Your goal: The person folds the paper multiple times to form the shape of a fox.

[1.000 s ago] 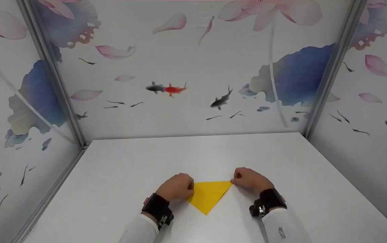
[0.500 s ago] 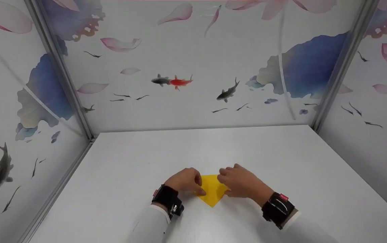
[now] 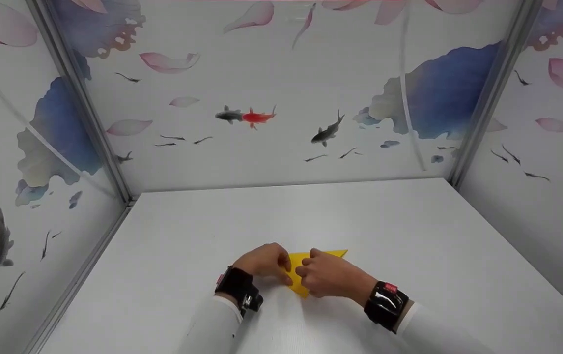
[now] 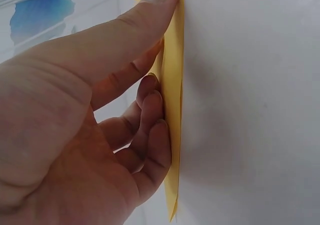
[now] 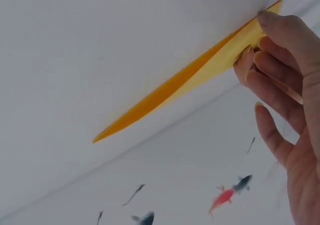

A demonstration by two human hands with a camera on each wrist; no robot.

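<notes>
A folded sheet of yellow paper (image 3: pixel 297 260) lies on the white table, partly hidden by both hands. My left hand (image 3: pixel 266 260) holds its left side, with the thumb and curled fingertips on the paper in the left wrist view. My right hand (image 3: pixel 333 275) reaches across its middle, fingers bent and thumb tip at the paper's edge in the right wrist view. Beyond the right hand, a pointed corner of the paper sticks out to the far right. In the right wrist view, the yellow sheet (image 5: pixel 165 90) shows a slightly raised fold tapering to that point.
The white table (image 3: pixel 188 221) runs back to a white wall (image 3: pixel 188 167) printed with fish, petals and blue leaves. Similar printed panels stand on the left and right, joined by grey metal posts (image 3: pixel 85 108). A black wrist strap (image 3: pixel 387 305) sits on each arm.
My right hand has let go of the right corner and moved left onto the paper's middle, close to the left hand. The left hand stays on the left side. The head view has shifted slightly.
</notes>
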